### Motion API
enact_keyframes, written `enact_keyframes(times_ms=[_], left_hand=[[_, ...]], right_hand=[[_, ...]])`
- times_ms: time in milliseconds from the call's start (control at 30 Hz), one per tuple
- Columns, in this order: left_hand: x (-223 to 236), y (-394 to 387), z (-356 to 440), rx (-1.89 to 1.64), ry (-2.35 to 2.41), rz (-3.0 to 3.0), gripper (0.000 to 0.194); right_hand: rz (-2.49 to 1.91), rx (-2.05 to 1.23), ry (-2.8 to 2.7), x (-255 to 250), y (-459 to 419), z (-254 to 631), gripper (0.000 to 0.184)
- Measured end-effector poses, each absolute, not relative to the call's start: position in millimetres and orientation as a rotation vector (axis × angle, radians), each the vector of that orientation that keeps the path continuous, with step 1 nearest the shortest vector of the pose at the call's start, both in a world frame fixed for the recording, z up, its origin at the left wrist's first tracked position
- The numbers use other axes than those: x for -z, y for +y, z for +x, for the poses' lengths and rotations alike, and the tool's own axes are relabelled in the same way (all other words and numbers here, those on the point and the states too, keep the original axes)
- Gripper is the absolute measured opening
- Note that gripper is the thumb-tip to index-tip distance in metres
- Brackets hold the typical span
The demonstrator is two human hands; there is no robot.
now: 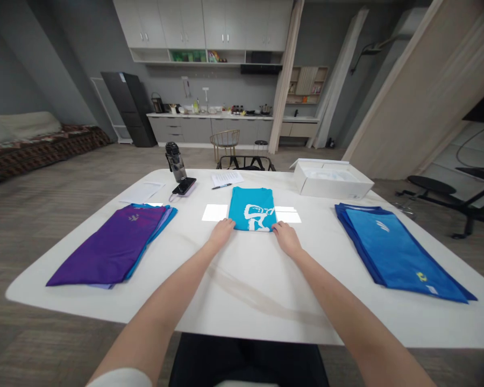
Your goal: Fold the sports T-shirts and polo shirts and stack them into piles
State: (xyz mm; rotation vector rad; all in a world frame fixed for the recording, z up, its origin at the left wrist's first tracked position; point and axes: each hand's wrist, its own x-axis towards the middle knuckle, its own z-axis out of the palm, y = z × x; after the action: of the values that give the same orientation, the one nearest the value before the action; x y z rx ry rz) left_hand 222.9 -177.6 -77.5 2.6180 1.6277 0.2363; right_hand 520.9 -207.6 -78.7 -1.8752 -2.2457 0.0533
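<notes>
Right now the folded teal T-shirt (252, 208) lies straight ahead on the table, with the left hand (221, 232) and right hand (286, 238) at its near edge. Both hands are open and flat, fingers extended and gripping nothing; the fingertips touch the shirt's near corners. A white sheet of paper (214, 213) sits just beside the shirt on the left and another (287, 215) on the right.

The white table (242, 317) also carries a folded purple garment (108, 247) on the left, a folded blue garment (399, 252) on the right, and a white open box (331, 180) at the far right. A water bottle (176, 162), phone (184, 186) and pen (221, 186) stand farther off. Beyond lies a kitchen counter (210, 115). The shirt's white print is partly hard to make out, and the fingers hide its near corners.
</notes>
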Motion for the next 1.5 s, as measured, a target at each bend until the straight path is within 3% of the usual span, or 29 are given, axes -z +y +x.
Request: enact_keyframes(times_ms=[100, 267, 433, 567, 633, 733, 800, 833, 933, 1067, 1167, 1367, 1500], left_hand=[[69.0, -189.5, 224.9, -0.213, 1.617, 2.634, 0.039], [60.4, -250.8, 201.6, -0.088, 1.292, 2.596, 0.042], [46.1, -341.0, 185.4, 0.066, 1.019, 2.385, 0.031], [26.7, -355.6, 193.2, 0.094, 0.922, 2.196, 0.015], [20.6, -333.1, 204.3, 0.016, 0.999, 2.159, 0.025], [21.9, -277.9, 223.6, -0.33, 1.493, 2.226, 0.032], [28.5, -239.1, 233.6, -0.432, 1.812, 2.143, 0.042], [32.8, -221.8, 237.1, -0.415, 1.889, 2.049, 0.052], [46.2, -184.7, 242.3, -0.383, 1.886, 1.694, 0.064], [57.8, -172.1, 244.7, -0.497, 1.761, 1.488, 0.04], [57.6, -180.0, 246.7, -0.555, 1.599, 1.506, 0.025], [35.6, -191.4, 268.9, -1.074, 1.082, 1.681, 0.043], [-0.7, -191.7, 322.4, -1.194, 0.87, 1.79, 0.044]], right_hand=[[-1.832, -0.177, -2.31, 64.7, -216.9, 518.9, 0.028], [-1.584, -0.65, -2.497, 45.1, -282.2, 536.6, 0.024], [-1.534, -1.186, -2.55, 24.2, -365.5, 539.9, 0.018], [-1.421, -1.641, -2.4, 17.0, -364.7, 546.9, 0.02], [-1.518, -1.451, -2.318, 22.7, -336.0, 556.5, 0.031], [-1.863, -0.854, -2.067, 38.7, -277.3, 568.8, 0.063], [-2.049, -0.776, -1.936, 48.7, -241.6, 569.9, 0.087], [-2.105, -0.786, -1.888, 52.5, -227.3, 568.1, 0.089], [-2.101, -1.018, -1.827, 59.9, -202.3, 556.0, 0.062], [-1.923, -1.103, -1.748, 66.4, -200.8, 539.2, 0.036], [-1.692, -0.966, -1.771, 67.6, -211.9, 537.6, 0.034], [-1.321, -0.752, -1.639, 41.9, -250.5, 573.9, 0.036], [-1.2, -0.509, -1.548, 9.4, -281.7, 617.6, 0.036]])
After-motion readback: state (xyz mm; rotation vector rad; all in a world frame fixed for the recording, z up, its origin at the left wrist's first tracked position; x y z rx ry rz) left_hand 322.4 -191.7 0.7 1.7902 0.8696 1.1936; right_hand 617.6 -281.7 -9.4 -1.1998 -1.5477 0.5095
